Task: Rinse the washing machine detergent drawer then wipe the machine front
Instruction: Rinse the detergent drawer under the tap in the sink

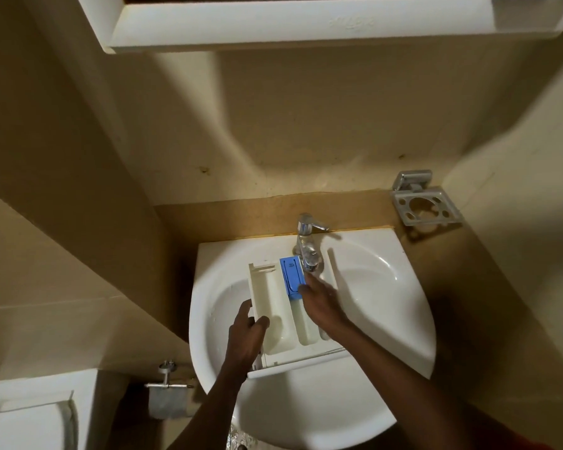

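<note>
Nearest me, my left hand (246, 332) grips the detergent drawer (278, 306) by its left wall, thumb inside, steadying it over the sink (387, 319); its front panel faces me, long axis running away toward the tap (307, 251), probably so the spout feeds the compartments; my right hand (324, 305) lies flat, fingers (311, 285) unclenched, touching the blue insert (291, 271).

Beige walls (306, 125) enclose a white corner basin (403, 336); white cabinet (273, 24) above, chrome toothbrush holder (424, 206) right, toilet-roll holder (168, 386) lower left
</note>
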### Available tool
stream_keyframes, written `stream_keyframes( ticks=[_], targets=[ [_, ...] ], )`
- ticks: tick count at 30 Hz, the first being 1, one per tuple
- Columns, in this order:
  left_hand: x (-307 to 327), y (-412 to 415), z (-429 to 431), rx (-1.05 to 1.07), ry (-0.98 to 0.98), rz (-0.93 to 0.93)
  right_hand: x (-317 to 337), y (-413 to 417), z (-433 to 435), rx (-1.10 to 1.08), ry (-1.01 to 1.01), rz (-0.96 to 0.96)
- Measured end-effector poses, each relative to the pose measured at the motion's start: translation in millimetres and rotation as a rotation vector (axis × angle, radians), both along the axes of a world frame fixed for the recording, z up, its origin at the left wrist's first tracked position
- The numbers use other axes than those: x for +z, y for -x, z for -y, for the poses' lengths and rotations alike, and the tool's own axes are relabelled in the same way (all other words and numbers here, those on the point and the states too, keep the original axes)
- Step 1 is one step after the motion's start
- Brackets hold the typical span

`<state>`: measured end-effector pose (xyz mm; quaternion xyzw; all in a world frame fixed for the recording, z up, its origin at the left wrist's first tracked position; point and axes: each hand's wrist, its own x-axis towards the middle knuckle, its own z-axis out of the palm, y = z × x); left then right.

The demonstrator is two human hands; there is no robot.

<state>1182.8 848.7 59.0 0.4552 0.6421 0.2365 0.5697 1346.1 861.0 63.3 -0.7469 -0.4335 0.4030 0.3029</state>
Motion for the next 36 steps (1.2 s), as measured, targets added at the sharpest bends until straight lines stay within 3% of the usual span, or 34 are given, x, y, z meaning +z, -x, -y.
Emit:
stream_keyframes(
  ticks=[6,14,21,26,29,34,36],
  targets=[
    [-3.4,2.8,-3.1,0.069,-0.047,0.004,10.5,-13.5,40.6,0.485,0.140,0.186],
    [-6.8,1.5,-4.2,0.046,-0.074,-0.029,17.5,-32.0,20.2,0.462,0.283,0.271],
    [-1.1,7.9,-14.4,-0.008,-0.135,-0.101,1.2,-35.7,43.0,0.583,0.111,0.245],
    [8.1,17.0,-29.9,-0.079,-0.243,-0.171,-7.5,-33.5,54.2,0.664,0.064,0.335],
    [16.3,18.7,-35.8,-0.146,-0.291,-0.228,-10.4,-29.7,49.8,0.657,-0.001,0.507],
    [24.0,30.8,-47.6,-0.236,-0.291,-0.279,-11.5,-32.2,28.1,0.684,-0.140,1.000],
    [26.8,37.1,-50.9,-0.245,-0.269,-0.290,-7.3,-40.8,24.3,0.694,-0.159,1.072]
  ],
)
